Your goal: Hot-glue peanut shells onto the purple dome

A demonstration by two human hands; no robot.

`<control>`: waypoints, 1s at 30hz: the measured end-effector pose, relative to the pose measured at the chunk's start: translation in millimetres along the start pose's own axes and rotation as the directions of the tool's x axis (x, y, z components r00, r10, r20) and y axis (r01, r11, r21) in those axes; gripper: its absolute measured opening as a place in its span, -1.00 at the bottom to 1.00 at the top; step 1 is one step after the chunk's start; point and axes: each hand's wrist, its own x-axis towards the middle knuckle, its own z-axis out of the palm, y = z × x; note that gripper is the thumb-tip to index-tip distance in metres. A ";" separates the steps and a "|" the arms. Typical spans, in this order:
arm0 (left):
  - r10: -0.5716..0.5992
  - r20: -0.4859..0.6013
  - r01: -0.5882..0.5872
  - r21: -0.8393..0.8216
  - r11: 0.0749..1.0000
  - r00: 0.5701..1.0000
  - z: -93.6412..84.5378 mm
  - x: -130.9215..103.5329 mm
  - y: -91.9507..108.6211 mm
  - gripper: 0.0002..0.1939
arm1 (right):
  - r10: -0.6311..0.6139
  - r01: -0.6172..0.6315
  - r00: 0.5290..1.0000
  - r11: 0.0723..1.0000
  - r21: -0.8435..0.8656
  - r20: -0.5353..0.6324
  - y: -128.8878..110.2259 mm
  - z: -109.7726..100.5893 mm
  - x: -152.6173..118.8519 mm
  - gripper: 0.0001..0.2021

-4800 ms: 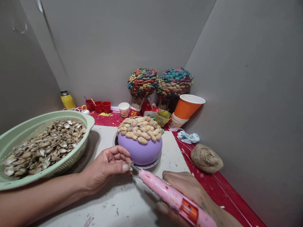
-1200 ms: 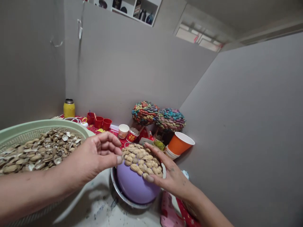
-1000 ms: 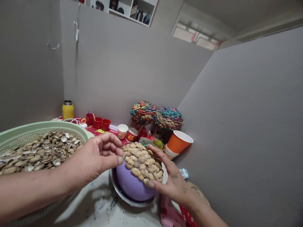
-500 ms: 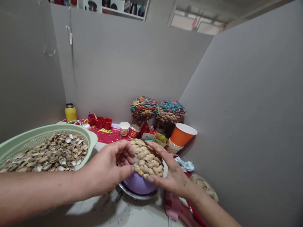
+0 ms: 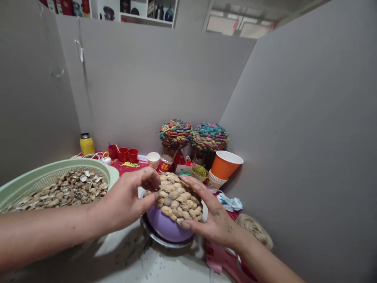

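Pressing: I'm watching the left hand setting its pinched thumb and fingertips against the near-left edge of the peanut shells that cap the purple ball; whether a loose shell is in the pinch, I cannot tell.
Bracing: right hand is lying spread, fingers flat on the right flank of the shell patch, thumb low at its bottom edge.
Ball: sitting in a metal dish on the white board, between both hands, centre of view.
Step, my read: seating a shell at the patch edge. I'm judging it goes best with light, straight pressure toward the ball's centre, the right hand countering so the ball isn't rolling in the dish, and the new shell butting its neighbours without overlap.
Risk: pushing sideways could be lifting neighbouring shells.
Left edge: green basket of shell halves is just beside the left forearm, rim close.
Right edge: pink object is lying under the right wrist; twine ball just past it; grey partition close behind.
Far side: orange cup and two painted shell balls are standing near.
Open room: mostly toward me, over the white board.
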 end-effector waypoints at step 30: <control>-0.071 0.094 0.059 0.120 0.991 0.993 30.8 0.6 13.0 -0.85 | -0.002 0.002 1.000 1.000 0.013 0.021 0.2 -0.1 1.1 -0.27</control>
